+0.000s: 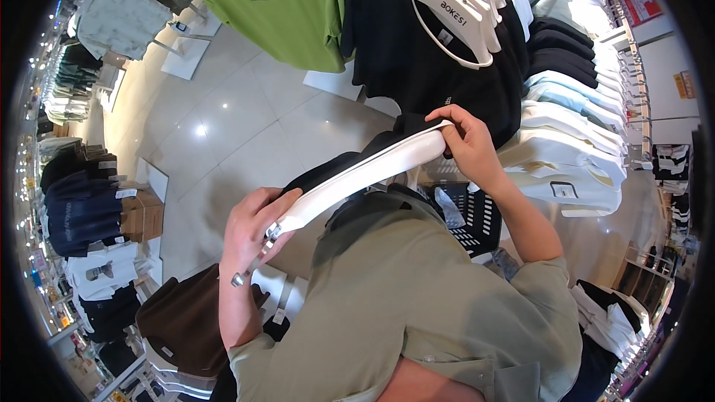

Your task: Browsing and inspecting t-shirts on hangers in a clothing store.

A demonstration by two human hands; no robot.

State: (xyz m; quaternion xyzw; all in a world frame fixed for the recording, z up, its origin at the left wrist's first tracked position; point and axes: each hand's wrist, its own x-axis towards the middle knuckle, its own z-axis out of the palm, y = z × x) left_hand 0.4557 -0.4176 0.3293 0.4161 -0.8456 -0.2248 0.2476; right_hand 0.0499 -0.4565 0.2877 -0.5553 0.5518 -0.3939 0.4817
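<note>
A white plastic clothes hanger [368, 167] spans between my hands, seen nearly edge-on. My left hand [254, 223] grips its lower left end, beside the metal hook [272, 233]. At the upper right end, my right hand [469, 142] pinches the hanger tip together with the cloth of a black garment [382, 139]. That garment lies along the far side of the hanger; most of it is hidden. Just beyond my right hand hangs a black T-shirt [402, 56] on another white hanger [455, 25].
A green T-shirt [273, 11] hangs beside the black one. White and pale blue shirts [575, 139] line a rack at the right. Below my right forearm is a black plastic basket [483, 223]. A brown garment [184, 324] hangs at lower left, and pale tiled floor [240, 111] stretches left.
</note>
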